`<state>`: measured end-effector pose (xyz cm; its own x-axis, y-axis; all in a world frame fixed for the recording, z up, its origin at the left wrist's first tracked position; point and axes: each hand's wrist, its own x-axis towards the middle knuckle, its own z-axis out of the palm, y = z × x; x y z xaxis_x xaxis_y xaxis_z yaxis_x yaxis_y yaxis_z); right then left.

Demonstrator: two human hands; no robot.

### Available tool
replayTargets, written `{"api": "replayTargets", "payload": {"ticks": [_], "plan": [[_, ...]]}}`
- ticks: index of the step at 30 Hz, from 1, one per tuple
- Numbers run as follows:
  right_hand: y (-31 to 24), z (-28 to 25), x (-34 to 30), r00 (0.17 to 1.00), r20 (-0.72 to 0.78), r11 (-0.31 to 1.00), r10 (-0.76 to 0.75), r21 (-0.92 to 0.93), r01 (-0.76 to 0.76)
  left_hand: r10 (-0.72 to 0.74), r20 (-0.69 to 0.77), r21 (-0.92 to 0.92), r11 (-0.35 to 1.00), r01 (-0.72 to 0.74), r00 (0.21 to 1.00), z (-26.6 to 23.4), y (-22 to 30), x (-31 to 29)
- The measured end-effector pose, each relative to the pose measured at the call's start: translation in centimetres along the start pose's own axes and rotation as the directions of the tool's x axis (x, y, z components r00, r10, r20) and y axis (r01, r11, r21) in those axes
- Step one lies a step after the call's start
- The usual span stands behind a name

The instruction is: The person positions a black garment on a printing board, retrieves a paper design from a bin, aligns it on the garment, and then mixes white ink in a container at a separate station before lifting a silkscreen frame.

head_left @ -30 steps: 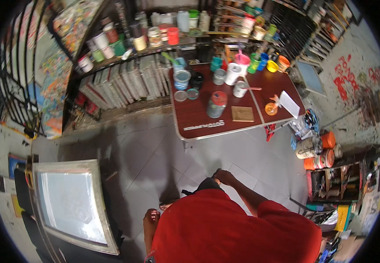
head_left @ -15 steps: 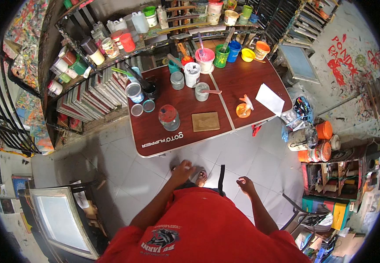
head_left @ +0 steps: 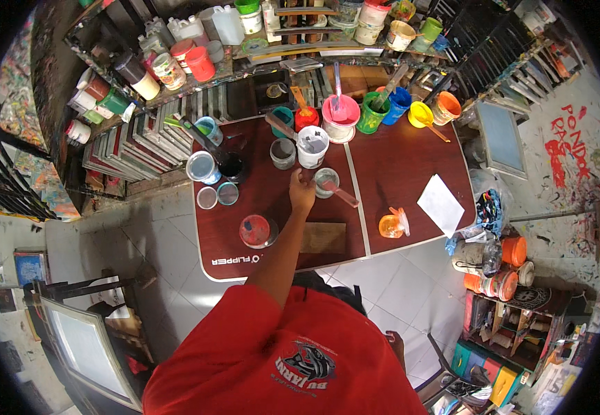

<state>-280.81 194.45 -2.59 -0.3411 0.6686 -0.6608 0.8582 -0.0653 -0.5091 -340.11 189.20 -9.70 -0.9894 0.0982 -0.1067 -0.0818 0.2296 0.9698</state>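
My left hand [head_left: 302, 190] reaches over the dark red table [head_left: 410, 173], fingers apart and slightly bent. It is just in front of a white paint tub [head_left: 313, 158] and left of a small jar of grey paint [head_left: 325, 178] with a spatula [head_left: 342, 196] in it. Contact with either cannot be made out. Under my forearm lies a flat brown block [head_left: 327, 237], partly covered. A clear container with a red top [head_left: 256, 230] stands left of my forearm. My right hand [head_left: 395, 341] hangs low beside my body, its fingers mostly hidden.
Open paint pots, among them a pink one [head_left: 340, 123] and a green one [head_left: 372, 117], line the table's far side. An orange spray bottle [head_left: 390, 225] and white paper [head_left: 441, 206] lie at the right. Shelves of tubs [head_left: 200, 66] stand behind; a framed screen [head_left: 92, 346] is at lower left.
My left hand has risen from beside my body and stretched forward over the table to the white tub and grey jar. I have leaned closer to the table. The right hand stays low.
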Motion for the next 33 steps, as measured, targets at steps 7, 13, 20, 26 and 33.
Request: {"api": "replayTargets", "payload": {"ticks": [7, 13, 20, 26, 33], "plan": [[8.1, -1.3, 2.1, 0.996, 0.065, 0.974, 0.057, 0.214, -0.070, -0.234, 0.107, -0.317, 0.913, 0.257, 0.966, 1.0, -0.5, 4.4], [3.4, -3.7, 6.9, 0.989, 0.146, 0.995, -0.035, 0.099, 0.020, -0.498, 0.243, -0.526, 0.653, 0.545, 0.832, 2.2, 2.7, 2.9], [-4.0, -10.8, 13.0, 0.995, 0.063, 0.981, 0.073, 0.175, -0.083, -0.314, 0.057, -0.361, 0.878, 0.313, 0.948, 5.7, 0.8, 3.0], [-6.5, -13.1, 12.0, 0.989, 0.071, 0.987, 0.130, 0.084, -0.136, 0.098, -0.273, 0.106, 0.992, -0.071, 0.957, 7.9, 0.7, 5.5], [-5.6, -14.7, 9.4, 0.997, 0.073, 0.990, -0.006, -0.139, 0.016, 0.032, -0.449, 0.082, 0.997, 0.005, 0.893, 9.4, 2.7, 6.9]]}}
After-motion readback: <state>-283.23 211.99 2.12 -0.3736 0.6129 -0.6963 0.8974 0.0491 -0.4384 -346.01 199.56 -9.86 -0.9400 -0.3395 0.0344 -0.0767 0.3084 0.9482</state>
